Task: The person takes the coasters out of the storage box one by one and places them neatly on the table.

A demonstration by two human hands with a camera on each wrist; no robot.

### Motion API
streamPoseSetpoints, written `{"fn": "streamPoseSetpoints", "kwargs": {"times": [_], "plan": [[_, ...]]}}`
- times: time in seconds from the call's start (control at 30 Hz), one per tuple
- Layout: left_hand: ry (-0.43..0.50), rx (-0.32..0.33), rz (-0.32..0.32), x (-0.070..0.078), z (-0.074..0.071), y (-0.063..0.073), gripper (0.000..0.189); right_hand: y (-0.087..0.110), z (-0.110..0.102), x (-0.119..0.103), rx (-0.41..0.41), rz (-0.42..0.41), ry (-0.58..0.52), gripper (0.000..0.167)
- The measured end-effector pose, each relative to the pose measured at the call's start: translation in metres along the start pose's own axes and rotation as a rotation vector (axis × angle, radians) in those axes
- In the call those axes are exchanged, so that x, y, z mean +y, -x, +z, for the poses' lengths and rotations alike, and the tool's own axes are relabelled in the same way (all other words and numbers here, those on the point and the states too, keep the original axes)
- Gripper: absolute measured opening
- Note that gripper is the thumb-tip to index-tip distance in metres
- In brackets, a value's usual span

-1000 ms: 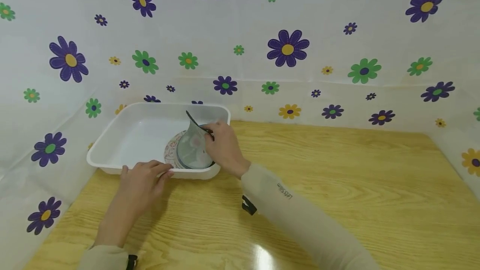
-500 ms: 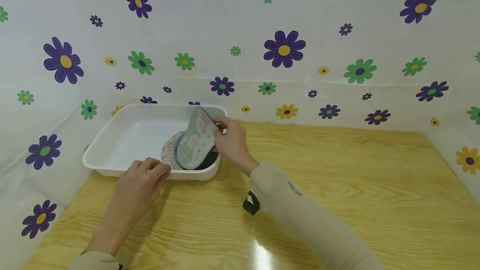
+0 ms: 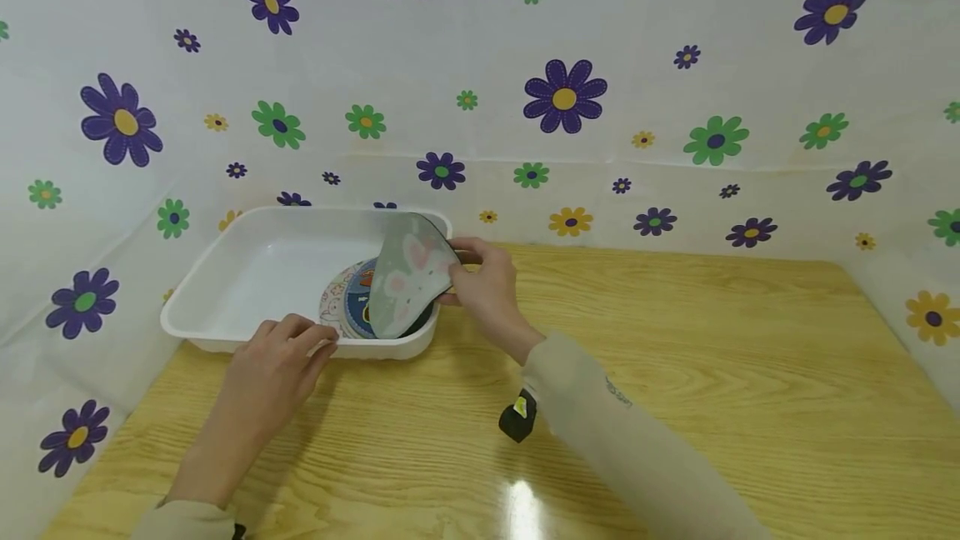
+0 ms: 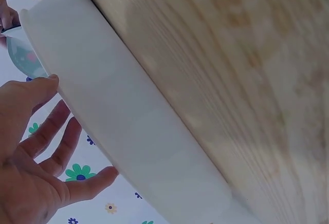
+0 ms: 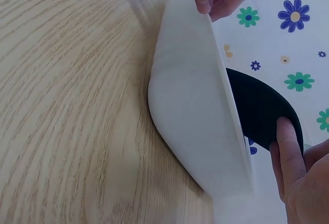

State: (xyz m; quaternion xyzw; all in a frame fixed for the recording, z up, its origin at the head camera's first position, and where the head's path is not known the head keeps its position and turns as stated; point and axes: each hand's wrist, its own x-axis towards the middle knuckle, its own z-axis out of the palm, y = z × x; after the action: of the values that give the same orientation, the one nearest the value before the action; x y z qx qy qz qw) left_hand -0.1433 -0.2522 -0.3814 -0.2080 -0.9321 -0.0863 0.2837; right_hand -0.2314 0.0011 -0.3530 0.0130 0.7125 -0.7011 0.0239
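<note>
And the right hand (image 3: 486, 283) pinches the bent, round grey-green rabbit-print mat (image 3: 411, 273) by its edge, tilted up at the right end of the white plastic tray (image 3: 405, 348), whose rim the left hand (image 3: 272, 365) grips! A hasty tug could drag the round blue mat (image 3: 358, 307) along.

You can pass over the left of the tray (image 3: 258, 277); the mat (image 3: 408, 282) blocks its right, your left hand (image 3: 273, 365) its near middle.

One white tray (image 3: 390, 348), at least three round mats (image 3: 408, 282), one wooden table (image 3: 712, 373).
</note>
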Motion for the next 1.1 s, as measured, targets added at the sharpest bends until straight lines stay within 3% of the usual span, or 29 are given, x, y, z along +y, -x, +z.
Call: {"fn": "streamPoseSetpoints", "kwargs": {"times": [0.27,0.43,0.7,1.1], "plan": [[0.001,-0.053,-0.049,0.003,-0.002,0.000,0.014,0.001,-0.014,0.001,0.016,0.068,-0.109,0.039],[-0.004,-0.052,-0.044,0.003,-0.002,0.000,0.014,0.004,-0.022,-0.003,0.025,0.091,-0.157,0.037],[-0.007,-0.040,-0.041,0.003,-0.001,0.000,0.014,0.009,-0.030,-0.008,0.002,0.081,-0.188,0.036],[0.006,-0.043,-0.065,0.002,0.000,0.001,0.014,0.017,-0.044,-0.008,0.036,0.056,-0.206,0.036]]}}
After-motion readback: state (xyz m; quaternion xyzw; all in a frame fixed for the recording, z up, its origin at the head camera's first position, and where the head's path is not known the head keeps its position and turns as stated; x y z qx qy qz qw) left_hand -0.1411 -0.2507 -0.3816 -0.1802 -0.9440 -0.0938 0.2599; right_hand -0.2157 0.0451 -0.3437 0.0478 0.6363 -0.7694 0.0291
